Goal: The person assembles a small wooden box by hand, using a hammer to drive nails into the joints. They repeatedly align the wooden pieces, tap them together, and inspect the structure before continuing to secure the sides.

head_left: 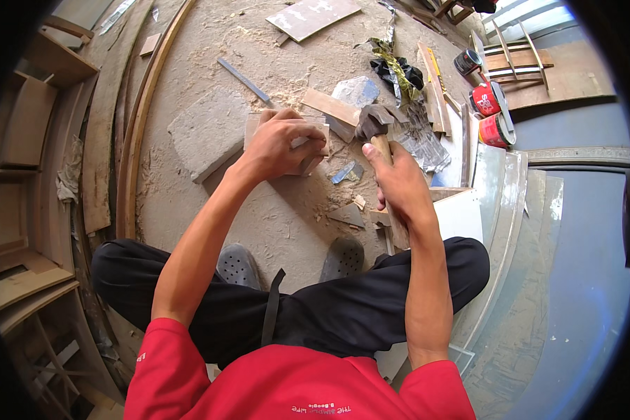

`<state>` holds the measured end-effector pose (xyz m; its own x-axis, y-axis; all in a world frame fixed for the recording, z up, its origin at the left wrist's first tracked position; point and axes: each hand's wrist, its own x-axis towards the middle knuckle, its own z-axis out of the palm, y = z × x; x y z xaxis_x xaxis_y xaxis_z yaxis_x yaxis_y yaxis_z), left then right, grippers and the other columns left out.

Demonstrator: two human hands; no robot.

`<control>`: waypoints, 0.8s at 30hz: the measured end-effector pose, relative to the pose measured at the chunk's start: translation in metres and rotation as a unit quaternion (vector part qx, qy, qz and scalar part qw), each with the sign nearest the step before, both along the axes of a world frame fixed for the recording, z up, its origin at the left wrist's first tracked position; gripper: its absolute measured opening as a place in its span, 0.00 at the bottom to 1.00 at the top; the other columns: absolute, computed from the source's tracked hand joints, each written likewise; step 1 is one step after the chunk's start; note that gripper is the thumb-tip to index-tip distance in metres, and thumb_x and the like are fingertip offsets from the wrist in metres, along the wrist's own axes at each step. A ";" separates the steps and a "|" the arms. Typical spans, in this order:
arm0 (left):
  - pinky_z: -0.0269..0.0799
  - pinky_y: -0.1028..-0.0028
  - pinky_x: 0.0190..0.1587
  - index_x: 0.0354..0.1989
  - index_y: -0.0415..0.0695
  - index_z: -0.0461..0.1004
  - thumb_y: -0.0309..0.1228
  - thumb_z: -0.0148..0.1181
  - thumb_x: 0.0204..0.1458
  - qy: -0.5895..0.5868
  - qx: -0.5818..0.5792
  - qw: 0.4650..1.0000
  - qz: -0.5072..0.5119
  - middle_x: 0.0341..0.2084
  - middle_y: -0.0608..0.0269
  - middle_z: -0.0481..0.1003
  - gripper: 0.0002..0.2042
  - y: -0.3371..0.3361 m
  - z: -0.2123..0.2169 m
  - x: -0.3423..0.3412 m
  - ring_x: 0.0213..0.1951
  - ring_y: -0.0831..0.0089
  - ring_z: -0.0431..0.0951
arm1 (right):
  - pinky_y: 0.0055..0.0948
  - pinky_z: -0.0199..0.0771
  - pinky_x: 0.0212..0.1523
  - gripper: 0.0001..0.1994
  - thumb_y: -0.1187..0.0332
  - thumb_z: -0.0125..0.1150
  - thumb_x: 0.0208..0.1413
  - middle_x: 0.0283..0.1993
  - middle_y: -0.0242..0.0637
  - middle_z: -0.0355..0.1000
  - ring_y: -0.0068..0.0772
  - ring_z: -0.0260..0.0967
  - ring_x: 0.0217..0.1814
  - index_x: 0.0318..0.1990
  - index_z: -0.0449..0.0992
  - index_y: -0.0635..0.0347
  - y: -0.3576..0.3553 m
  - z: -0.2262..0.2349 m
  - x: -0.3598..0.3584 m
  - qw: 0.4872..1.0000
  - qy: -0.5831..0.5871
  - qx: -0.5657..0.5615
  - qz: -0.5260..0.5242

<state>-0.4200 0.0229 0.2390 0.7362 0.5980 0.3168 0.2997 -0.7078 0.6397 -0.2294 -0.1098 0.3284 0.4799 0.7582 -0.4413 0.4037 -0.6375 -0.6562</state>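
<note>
Left hand [281, 143] clamps small pale wooden block [308, 140] on sawdust-covered floor [273, 217] — right hand [397, 178] clenches wooden-handled steel hammer [373, 122]; best keep fingers clear, strike square

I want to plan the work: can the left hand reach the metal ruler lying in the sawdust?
Probably yes. The left hand rests on a wood piece, and the ruler lies just beyond, with nothing between.

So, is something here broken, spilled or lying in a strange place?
Yes. Sawdust and wood chips cover the floor around the squatting person. Offcuts lie loose near the feet. The left hand presses a small wooden piece; the right hand grips a hammer. Crumpled wrapping lies behind.
</note>
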 end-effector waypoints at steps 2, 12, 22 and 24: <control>0.62 0.68 0.58 0.36 0.55 0.86 0.40 0.66 0.54 -0.014 0.012 1.000 -0.006 0.37 0.73 0.83 0.07 0.001 -0.003 -0.002 0.46 0.72 0.77 | 0.34 0.72 0.18 0.28 0.49 0.57 0.65 0.24 0.43 0.73 0.33 0.72 0.16 0.52 0.72 0.73 -0.003 0.005 -0.003 0.999 0.025 0.022 -0.008; 0.62 0.68 0.57 0.36 0.55 0.85 0.41 0.66 0.54 -0.021 0.023 1.000 0.000 0.36 0.73 0.83 0.07 -0.001 -0.006 -0.002 0.45 0.72 0.77 | 0.32 0.71 0.17 0.28 0.48 0.56 0.65 0.23 0.40 0.71 0.30 0.70 0.15 0.50 0.72 0.72 -0.007 0.016 -0.013 0.997 0.056 0.046 0.011; 0.62 0.68 0.54 0.36 0.56 0.84 0.40 0.67 0.52 -0.052 0.074 0.996 -0.008 0.37 0.75 0.83 0.07 -0.003 -0.013 -0.001 0.45 0.71 0.78 | 0.33 0.70 0.16 0.24 0.50 0.57 0.65 0.22 0.40 0.71 0.31 0.69 0.14 0.48 0.72 0.68 -0.016 0.019 -0.025 0.991 0.092 0.091 0.037; 0.63 0.68 0.53 0.36 0.55 0.84 0.40 0.67 0.53 -0.060 0.087 0.994 -0.012 0.36 0.74 0.83 0.07 -0.003 -0.015 -0.001 0.44 0.71 0.78 | 0.32 0.69 0.16 0.23 0.51 0.57 0.66 0.22 0.40 0.71 0.31 0.69 0.14 0.49 0.73 0.67 -0.019 0.016 -0.029 0.986 0.116 0.109 0.045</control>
